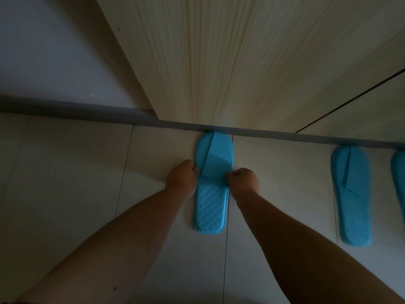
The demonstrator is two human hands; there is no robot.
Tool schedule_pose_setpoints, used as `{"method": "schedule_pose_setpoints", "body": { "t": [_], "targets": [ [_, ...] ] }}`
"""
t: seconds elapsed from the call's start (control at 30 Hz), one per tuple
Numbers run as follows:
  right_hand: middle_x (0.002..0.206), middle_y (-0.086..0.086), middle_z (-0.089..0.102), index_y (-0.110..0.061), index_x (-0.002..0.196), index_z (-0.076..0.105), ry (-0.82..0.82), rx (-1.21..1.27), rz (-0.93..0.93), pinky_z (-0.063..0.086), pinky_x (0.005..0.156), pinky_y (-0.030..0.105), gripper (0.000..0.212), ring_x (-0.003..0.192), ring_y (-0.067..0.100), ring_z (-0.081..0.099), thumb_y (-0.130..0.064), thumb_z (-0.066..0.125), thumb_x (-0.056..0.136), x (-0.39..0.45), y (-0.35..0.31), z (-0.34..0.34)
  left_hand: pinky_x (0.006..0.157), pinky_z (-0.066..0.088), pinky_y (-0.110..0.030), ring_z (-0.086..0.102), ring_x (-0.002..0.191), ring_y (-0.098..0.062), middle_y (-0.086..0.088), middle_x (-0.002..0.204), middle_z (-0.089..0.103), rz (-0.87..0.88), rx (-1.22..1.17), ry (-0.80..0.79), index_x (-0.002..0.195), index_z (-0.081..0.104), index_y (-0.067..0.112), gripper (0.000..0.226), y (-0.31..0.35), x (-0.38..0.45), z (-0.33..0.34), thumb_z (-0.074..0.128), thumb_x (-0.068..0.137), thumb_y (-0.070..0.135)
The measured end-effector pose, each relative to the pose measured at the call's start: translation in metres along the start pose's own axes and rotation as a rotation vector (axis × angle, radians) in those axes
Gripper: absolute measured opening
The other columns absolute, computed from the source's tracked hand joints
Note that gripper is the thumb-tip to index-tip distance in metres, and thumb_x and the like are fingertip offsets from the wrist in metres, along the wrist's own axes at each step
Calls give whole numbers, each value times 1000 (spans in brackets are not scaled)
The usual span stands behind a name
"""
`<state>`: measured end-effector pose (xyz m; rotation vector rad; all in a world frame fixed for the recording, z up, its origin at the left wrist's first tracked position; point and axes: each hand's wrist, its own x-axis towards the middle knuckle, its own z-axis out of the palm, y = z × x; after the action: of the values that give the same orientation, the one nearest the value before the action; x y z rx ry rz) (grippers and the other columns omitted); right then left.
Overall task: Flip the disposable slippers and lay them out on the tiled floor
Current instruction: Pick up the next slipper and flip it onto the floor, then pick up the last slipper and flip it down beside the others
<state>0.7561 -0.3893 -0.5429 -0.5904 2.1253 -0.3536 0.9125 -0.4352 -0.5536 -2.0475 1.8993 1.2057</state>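
Note:
A blue disposable slipper lies flat on the tiled floor in the middle of the view, quilted insole up, toe against the baseboard. My left hand pinches its left edge at the strap's rim. My right hand pinches the right edge at the same height. A second blue slipper lies flat to the right, toe to the baseboard. A third blue slipper is cut off by the right frame edge.
A pale wooden cabinet panel rises behind the slippers, with a dark seam at the right. A grey baseboard runs along the wall. Tile joints run toward me on the floor.

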Motion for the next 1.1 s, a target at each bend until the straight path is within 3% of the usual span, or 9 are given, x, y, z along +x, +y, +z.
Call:
{"method": "schedule_pose_setpoints", "body": {
  "t": [0.1, 0.23, 0.33, 0.4, 0.5, 0.6, 0.8, 0.97, 1.1],
  "targets": [
    [77, 4, 63, -7, 97, 67, -7, -8, 20, 54, 66, 34, 18, 71, 20, 62, -22, 62, 88, 1, -2, 0, 83, 45, -38, 60, 106, -36, -21, 113, 64, 0, 34, -9, 105, 57, 3, 28, 4, 3, -2, 42, 100, 27],
    [83, 5, 59, -4, 101, 61, -36, -124, 18, 41, 53, 25, 28, 68, 17, 56, -29, 63, 89, -8, -7, -13, 88, 46, -42, 58, 113, -40, -24, 120, 61, -26, 115, 5, 114, 51, 1, 36, 14, -7, -15, 37, 101, 32],
    [73, 1, 51, -10, 89, 57, -65, -288, -57, 34, 50, 23, 25, 68, 18, 49, -35, 61, 90, -38, -6, -35, 88, 45, -43, 58, 111, -40, -22, 121, 59, -30, 252, 12, 116, 49, 4, 41, 9, -45, -32, 32, 100, 38],
    [72, -1, 51, -13, 82, 56, -78, -311, -89, 41, 61, 26, 21, 69, 17, 51, -33, 60, 90, -68, 2, -53, 87, 43, -43, 58, 110, -39, -20, 121, 59, 3, 375, -23, 118, 49, 7, 44, 4, -85, -43, 29, 100, 42],
    [94, 3, 63, -10, 103, 65, -93, -357, -54, 41, 73, 28, 24, 85, 19, 55, -30, 59, 91, -130, 18, -85, 88, 41, -43, 56, 111, -37, -18, 121, 58, 38, 534, -121, 122, 50, 8, 49, 7, -156, -65, 27, 100, 46],
    [112, 7, 66, -12, 117, 63, -98, -446, 9, 45, 82, 32, 33, 99, 23, 57, -34, 55, 93, -200, 34, -116, 89, 40, -44, 52, 114, -35, -16, 127, 54, 118, 612, -229, 127, 48, 11, 49, 23, -223, -88, 26, 100, 45],
    [146, 10, 41, -17, 138, 48, 11, -547, -98, 34, 109, 44, 51, 131, 27, 40, -44, 49, 95, -313, 37, -172, 104, 32, -43, 38, 132, -32, -12, 146, 42, 347, 633, -172, 141, 37, 14, 54, 74, -319, -141, 38, 95, 44],
    [155, 8, 29, -19, 145, 37, 61, -541, -124, 23, 117, 44, 56, 143, 27, 26, -48, 40, 97, -351, 42, -205, 117, 19, -49, 21, 145, -34, -11, 159, 23, 539, 824, -139, 149, 25, 15, 61, 124, -336, -157, 38, 95, 41],
    [156, 8, 28, -18, 147, 34, 87, -511, -81, 21, 118, 44, 57, 145, 27, 23, -48, 37, 98, -363, 65, -229, 117, 17, -51, 19, 147, -33, -10, 160, 23, 633, 898, -137, 150, 22, 16, 64, 160, -348, -141, 40, 94, 42]
  ]
}}
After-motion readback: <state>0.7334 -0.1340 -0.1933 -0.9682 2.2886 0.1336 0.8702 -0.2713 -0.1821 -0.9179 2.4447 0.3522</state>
